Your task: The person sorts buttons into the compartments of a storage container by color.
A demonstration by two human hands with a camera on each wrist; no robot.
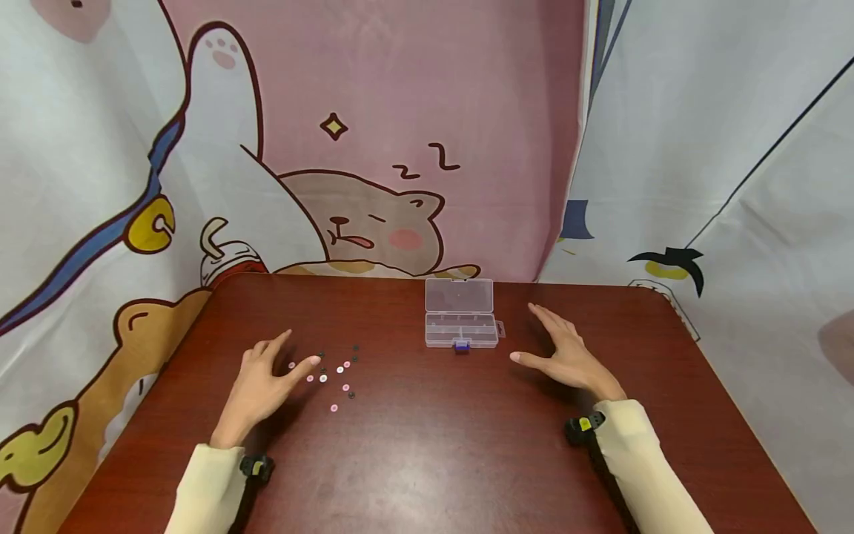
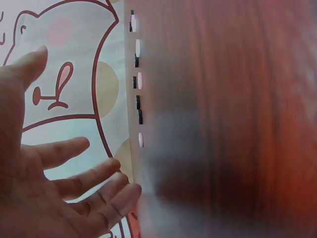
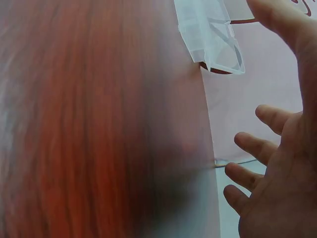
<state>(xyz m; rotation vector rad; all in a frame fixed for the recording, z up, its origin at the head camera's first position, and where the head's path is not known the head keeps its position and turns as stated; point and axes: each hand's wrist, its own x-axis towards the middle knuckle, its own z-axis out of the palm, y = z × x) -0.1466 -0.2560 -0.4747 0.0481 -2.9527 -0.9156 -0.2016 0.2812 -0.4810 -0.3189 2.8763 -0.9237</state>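
Observation:
My left hand (image 1: 262, 384) hovers over the table with its fingers spread, holding nothing. Its thumb is nearest to a scatter of small round pieces, some pink, like the pink one (image 1: 334, 408), some white, like the white one (image 1: 323, 378), and some dark, like the dark one (image 1: 351, 395). To the right stands a clear plastic compartment box (image 1: 460, 330), its lid (image 1: 459, 296) raised and a blue latch (image 1: 462, 348) at the front. Right of that box my right hand (image 1: 570, 356) is held with thumb and fingers apart, touching nothing.
The brown wooden table (image 1: 414, 460) ends at the back against a printed curtain (image 1: 400, 89) with cartoon animals. A pale curtain (image 1: 754, 148) hangs on the right. Black straps with small cameras, such as the left wrist camera (image 1: 257, 467), sit at both wrists.

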